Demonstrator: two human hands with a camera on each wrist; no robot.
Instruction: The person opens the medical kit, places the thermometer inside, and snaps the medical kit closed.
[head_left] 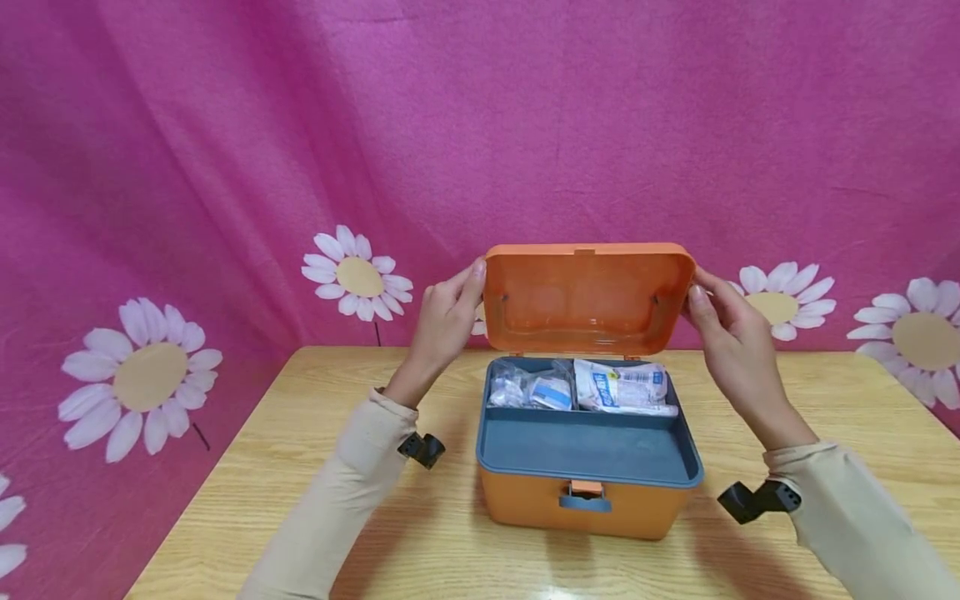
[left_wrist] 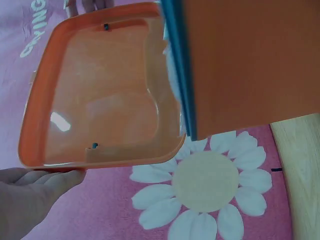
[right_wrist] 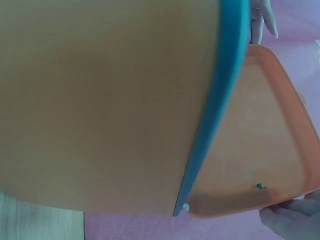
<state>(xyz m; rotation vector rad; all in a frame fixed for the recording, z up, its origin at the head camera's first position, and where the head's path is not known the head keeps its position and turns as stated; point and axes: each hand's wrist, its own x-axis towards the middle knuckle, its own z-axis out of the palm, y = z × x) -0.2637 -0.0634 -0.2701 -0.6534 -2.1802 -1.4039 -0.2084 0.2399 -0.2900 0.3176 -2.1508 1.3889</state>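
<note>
An orange box with a blue-grey rim and front latch sits on the table. Its orange lid stands raised at the back on its hinges. My left hand holds the lid's left edge, thumb at the near side. At the opposite edge my right hand grips the lid between thumb and fingers. Inside the box lies a blue-grey tray. Its rear compartments hold clear plastic bags with white contents, and a white-and-blue printed packet. The left wrist view shows the lid's hollow inner face.
The box stands on a light wood table. A pink cloth printed with large white daisies hangs behind the table. Black wrist cameras are strapped over both beige sleeves.
</note>
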